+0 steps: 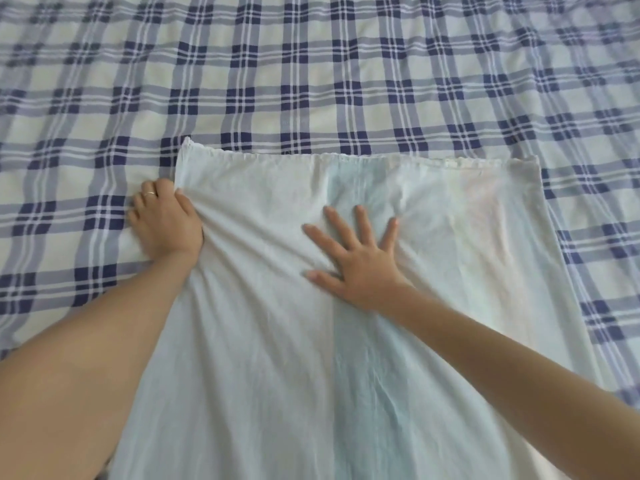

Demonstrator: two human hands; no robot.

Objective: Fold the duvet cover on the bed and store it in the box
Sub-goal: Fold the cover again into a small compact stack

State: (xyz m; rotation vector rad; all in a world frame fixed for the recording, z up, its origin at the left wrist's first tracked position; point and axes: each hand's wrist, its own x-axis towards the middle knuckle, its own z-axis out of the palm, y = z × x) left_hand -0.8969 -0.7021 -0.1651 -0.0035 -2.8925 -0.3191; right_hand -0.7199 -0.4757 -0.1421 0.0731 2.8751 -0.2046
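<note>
Item: white duvet cover (346,358), folded into a long panel, lying on a bed (311,81) dressed in a blue-and-white checked sheet. Position: middle and near part of the bed, its near end running out of the bottom of the view. Edges: the far edge lies roughly straight across the bed and has a slightly wavy hem; its far-left corner sticks up a little. The right edge is free and slants outward toward the near side. The left edge is gathered, with creases fanning from the grip point into the cloth. Left hand (166,223): at the left edge near the far corner, fingers curled and thumb over the cloth, pinching the edge; knuckles rest on the checked sheet; a ring (150,193) on one finger. Right hand (356,258): laid flat on the middle of the cover, fingers straight and spread, palm pressing down, holding nothing. Both forearms lie over the near part of the cover, the left along its left edge. Open room: checked sheet showing beyond the far edge and on both sides, wider on the left and far side than on the right. Obstructions: only low wrinkles in the sheet around the cover.
</note>
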